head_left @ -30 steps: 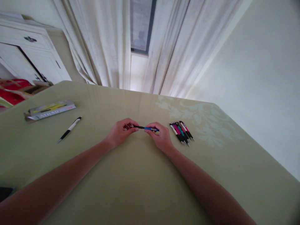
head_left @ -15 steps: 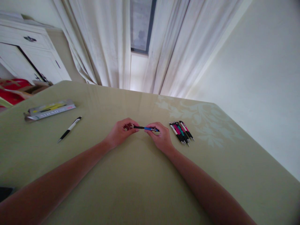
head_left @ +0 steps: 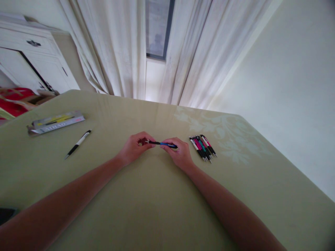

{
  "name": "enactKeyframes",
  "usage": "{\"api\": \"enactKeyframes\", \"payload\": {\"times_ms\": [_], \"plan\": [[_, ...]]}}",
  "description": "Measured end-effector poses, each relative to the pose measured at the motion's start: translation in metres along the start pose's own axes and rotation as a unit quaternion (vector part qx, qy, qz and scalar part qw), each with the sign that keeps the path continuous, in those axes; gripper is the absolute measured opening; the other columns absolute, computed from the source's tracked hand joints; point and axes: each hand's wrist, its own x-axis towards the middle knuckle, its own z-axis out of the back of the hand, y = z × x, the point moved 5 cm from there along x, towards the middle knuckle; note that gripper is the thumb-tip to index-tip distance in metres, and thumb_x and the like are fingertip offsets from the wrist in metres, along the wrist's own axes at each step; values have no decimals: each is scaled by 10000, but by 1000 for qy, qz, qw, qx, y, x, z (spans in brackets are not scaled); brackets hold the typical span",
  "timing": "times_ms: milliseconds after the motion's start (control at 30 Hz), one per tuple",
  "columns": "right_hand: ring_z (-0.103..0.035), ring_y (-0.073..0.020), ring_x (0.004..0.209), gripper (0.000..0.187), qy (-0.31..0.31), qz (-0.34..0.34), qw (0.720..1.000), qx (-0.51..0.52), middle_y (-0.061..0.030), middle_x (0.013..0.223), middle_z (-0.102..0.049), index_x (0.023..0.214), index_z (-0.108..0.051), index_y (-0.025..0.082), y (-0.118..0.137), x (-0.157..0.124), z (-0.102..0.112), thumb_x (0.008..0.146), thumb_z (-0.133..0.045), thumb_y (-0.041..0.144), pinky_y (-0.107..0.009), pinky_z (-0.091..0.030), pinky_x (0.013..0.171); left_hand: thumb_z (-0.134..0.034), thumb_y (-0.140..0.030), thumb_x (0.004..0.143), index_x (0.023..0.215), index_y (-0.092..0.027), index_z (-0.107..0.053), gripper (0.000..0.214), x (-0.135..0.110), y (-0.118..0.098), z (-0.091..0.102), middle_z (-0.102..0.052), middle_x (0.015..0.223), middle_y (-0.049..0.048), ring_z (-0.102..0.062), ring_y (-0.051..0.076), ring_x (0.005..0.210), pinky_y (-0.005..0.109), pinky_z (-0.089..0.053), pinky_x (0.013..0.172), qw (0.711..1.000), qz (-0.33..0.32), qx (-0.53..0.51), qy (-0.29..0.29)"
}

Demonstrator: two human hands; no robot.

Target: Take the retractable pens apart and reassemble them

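A blue and black pen is held level just above the green table, between both hands. My left hand pinches its black tip end with curled fingers. My right hand grips the blue barrel end with fingers closed. A bundle of several pens in pink, green and black lies on the table just right of my right hand.
A single white and black pen lies on the left of the table. Behind it sits a long flat pen box. White curtains and a white cabinet stand beyond the far edge.
Nothing of note has changed; both hands keep hold of the blue pen in the same place, with only a slight shift of the fingers.
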Motion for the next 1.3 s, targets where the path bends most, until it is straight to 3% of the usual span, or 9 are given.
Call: {"api": "enactKeyframes", "payload": {"times_ms": [133, 233, 300, 433, 533, 633, 833, 1100, 1300], "plan": [[-707, -186, 834, 134, -3, -3, 1000, -1, -33, 902, -765, 954, -760, 227, 1, 0, 0, 892, -744, 345, -290, -542, 791, -709, -491, 857, 1004, -177, -734, 347, 1, 4, 0, -704, 803, 31, -584, 139, 660, 236, -438, 594, 1000, 16, -10, -9], [-705, -185, 841, 141, -8, 3, 1000, -6, -34, 909, -764, 952, -758, 224, 1, 0, 0, 888, -749, 349, -289, -540, 798, -579, -501, 941, 856, -171, -742, 378, 1, 6, -1, -683, 711, 25, -576, 141, 640, 239, -432, 591, 1000, 31, 5, 2], [-706, -187, 830, 149, -5, 1, 1000, -8, -33, 904, -767, 949, -759, 227, 0, 0, 0, 884, -751, 361, -291, -541, 793, -636, -487, 905, 815, -172, -740, 344, 2, 4, 0, -681, 707, 24, -580, 146, 651, 244, -437, 601, 1000, 22, 5, -2], [-710, -186, 798, 151, 8, -24, 1000, -8, -28, 885, -774, 934, -763, 232, -1, 1, -2, 892, -738, 376, -294, -539, 779, -788, -459, 782, 930, -178, -744, 321, 1, 2, 3, -696, 789, 24, -593, 148, 679, 244, -456, 617, 1000, 10, -12, -27], [-711, -185, 815, 140, 4, -23, 1000, -11, -29, 901, -773, 938, -760, 230, 0, 1, -1, 899, -730, 361, -292, -536, 787, -708, -500, 854, 963, -182, -747, 339, 1, 5, 3, -699, 794, 28, -598, 149, 686, 243, -456, 613, 999, 27, -8, -33], [-713, -183, 828, 124, -2, -20, 1000, -11, -26, 903, -771, 940, -757, 229, 1, 2, -1, 890, -742, 342, -287, -535, 785, -618, -509, 919, 836, -178, -755, 367, 2, 10, 2, -664, 675, 17, -573, 143, 635, 240, -426, 580, 999, 40, 4, -19], [-713, -179, 814, 111, 24, -19, 999, -22, -11, 883, -773, 935, -767, 248, -2, 2, -4, 899, -733, 347, -281, -526, 779, -793, -474, 779, 906, -186, -751, 317, 2, 12, 5, -744, 834, 46, -647, 165, 718, 262, -495, 657, 995, 37, -69, -58], [-717, -188, 824, 168, 9, -22, 999, -36, -30, 891, -783, 932, -786, 239, -2, 2, -2, 902, -723, 392, -281, -528, 779, -685, -532, 862, 807, -175, -742, 365, 3, 14, 4, -701, 689, 28, -601, 148, 624, 250, -463, 588, 997, 64, -21, -43], [-722, -186, 789, 198, 35, -41, 998, -26, -26, 878, -791, 932, -796, 237, -4, 2, -4, 921, -697, 407, -281, -521, 749, -812, -457, 763, 896, -177, -750, 316, 3, 7, 6, -756, 889, 64, -675, 186, 786, 289, -522, 725, 997, 24, -42, -53]]}}
